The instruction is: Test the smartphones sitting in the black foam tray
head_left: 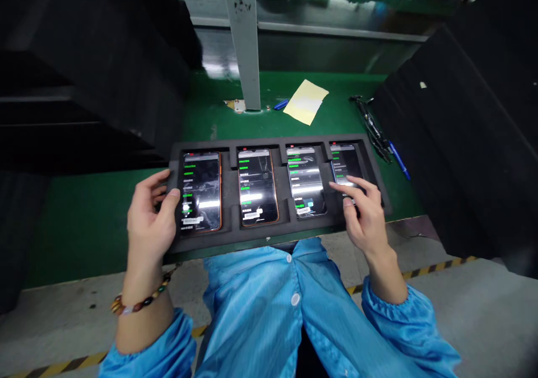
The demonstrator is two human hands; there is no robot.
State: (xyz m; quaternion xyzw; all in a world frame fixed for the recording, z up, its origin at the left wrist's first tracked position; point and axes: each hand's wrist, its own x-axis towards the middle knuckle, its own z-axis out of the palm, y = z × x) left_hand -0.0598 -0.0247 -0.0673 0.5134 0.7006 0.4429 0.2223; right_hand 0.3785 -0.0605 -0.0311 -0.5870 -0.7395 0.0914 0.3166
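Foam tray [230, 199] lies flat on the green worktop [252, 127], near its front edge, and its long side runs from left to right. Four phones [257, 176] sit in it in a row, screens lit, each with its long side running from near to far. The left hand [150, 217] is at the left end of the tray, just beside the first phone [202, 190]. Its thumb and fingers are a bit apart, and I cannot tell if they grip the edge. The right hand [365, 215] is over the last phone [344, 159] and hides its low part. Its fingers are spread and hold nothing. Its pointing finger goes left, so the tip is near the right side of the third phone [306, 179]. I cannot tell if it touches anything.
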